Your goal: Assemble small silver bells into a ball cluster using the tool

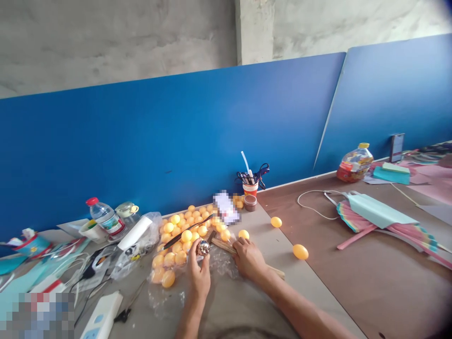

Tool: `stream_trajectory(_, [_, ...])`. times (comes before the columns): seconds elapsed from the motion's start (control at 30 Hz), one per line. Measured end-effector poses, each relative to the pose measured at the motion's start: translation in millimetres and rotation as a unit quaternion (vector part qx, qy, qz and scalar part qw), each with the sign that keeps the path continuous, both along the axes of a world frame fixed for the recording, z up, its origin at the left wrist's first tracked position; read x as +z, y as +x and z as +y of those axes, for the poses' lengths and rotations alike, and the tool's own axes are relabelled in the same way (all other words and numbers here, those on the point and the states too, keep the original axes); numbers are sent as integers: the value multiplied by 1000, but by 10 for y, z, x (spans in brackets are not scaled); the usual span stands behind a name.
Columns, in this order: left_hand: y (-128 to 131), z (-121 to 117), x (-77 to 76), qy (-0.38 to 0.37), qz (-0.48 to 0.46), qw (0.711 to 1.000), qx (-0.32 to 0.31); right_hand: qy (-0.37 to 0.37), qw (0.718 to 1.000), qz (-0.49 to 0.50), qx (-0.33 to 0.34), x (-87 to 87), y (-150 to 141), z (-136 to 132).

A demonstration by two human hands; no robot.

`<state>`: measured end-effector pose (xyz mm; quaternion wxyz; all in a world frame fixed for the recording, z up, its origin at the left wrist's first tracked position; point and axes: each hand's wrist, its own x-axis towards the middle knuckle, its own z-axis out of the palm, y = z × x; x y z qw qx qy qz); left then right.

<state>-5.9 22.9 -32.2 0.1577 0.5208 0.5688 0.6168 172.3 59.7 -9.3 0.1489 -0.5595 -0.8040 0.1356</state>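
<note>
My left hand (198, 269) is closed round a small shiny ball (203, 247) with a dark, mottled surface, held between thumb and fingers. To its right, my right hand (250, 259) is curled over a flat wooden stick (225, 245); its far end runs out past the wrist. Beyond my hands lie many orange table tennis balls (181, 257), partly in clear plastic. A long thin black tool (187, 230) rests across them. Crumpled clear plastic wrap (223, 263) lies between my hands. A few loose orange balls (300, 252) sit to the right.
A cup with pens and cables (250, 188) stands against the blue partition (197, 141). On the left are a plastic bottle (108, 219), a power strip (102, 315) and tangled cables. To the right lie a colourful paper item (381, 212) and a juice bottle (355, 164).
</note>
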Motion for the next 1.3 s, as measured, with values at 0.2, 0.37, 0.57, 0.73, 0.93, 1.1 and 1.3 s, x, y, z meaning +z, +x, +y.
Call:
stream_trajectory(0.2, [24,0,3,-3,-4,1000,-8,-8,1000,-5,8,27,-1,-8])
stream_trajectory(0.37, [11,4,-41,-4,15,1000,7,0,1000,4,4,-20,5,3])
stream_trajectory(0.57, [-97,10,14,32,77,993,89,147,977,129,79,-13,-52,-117])
stream_trajectory(0.73, [-201,28,39,34,9,997,73,175,940,170,240,-33,-206,-328])
stream_trajectory(0.93, [-190,12,68,17,-38,997,66,91,951,13,295,-37,-298,-413])
stream_trajectory(1.1, [-156,-2,125,5,-46,997,62,109,951,17,289,-62,-294,-406])
stream_trajectory(1.3, [-131,-40,102,10,-19,999,40,227,948,122,187,-131,-265,-312])
